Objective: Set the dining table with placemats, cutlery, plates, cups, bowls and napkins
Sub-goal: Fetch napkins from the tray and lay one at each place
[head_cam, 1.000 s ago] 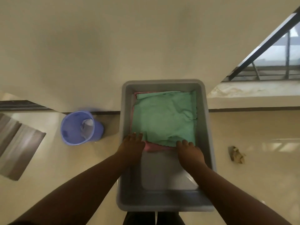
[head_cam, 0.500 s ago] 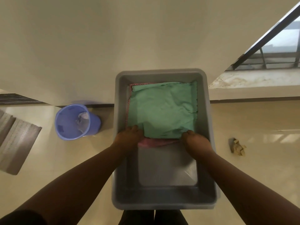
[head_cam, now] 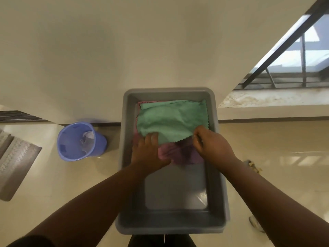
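A grey plastic tub (head_cam: 220,175) stands on the floor below me. In its far half lies a green cloth napkin (head_cam: 170,118) on top of a pink one (head_cam: 176,154). My left hand (head_cam: 149,152) rests flat on the near left corner of the cloths, fingers straight. My right hand (head_cam: 211,145) pinches the near right corner of the green napkin and holds it raised off the pink one. The near half of the tub's floor is bare.
A blue waste bin (head_cam: 80,141) with crumpled paper inside stands left of the tub against the wall. A grey mat (head_cam: 16,164) lies at the far left. Small scraps (head_cam: 253,166) lie on the floor to the right. A window with bars sits upper right.
My right hand has lifted the green napkin's near right corner, baring more of the pink napkin. My left hand has flattened onto the cloths. The view has shifted slightly.
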